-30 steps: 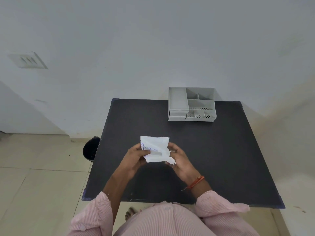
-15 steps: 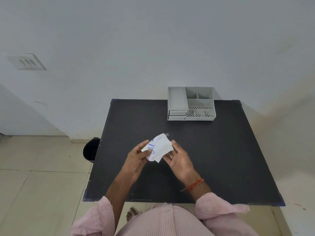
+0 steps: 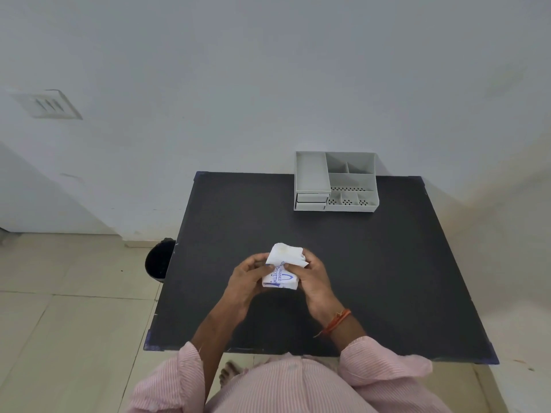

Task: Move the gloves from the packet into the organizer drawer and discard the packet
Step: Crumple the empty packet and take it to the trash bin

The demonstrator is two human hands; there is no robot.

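The person holds the white packet (image 3: 281,268) up over the middle of the black table (image 3: 387,278), pinched between both hands, which looks like a hold meant for working its far end open. The left hand (image 3: 247,278) curls around the packet's left edge, thumb on the printed face and fingers closed behind it. The right hand (image 3: 313,278) grips the right edge the same way, thumb pressed near the blue lettering. The packet sits between the two hands, touching both, its crumpled far end poking out beyond the fingertips. Whether gloves show there cannot be told. The grey organizer (image 3: 335,181) stands well apart at the table's far edge, its drawers (image 3: 310,201) closed, while a dark bin (image 3: 158,259) waits on the floor beside the table's left edge, probably for the empty packet.
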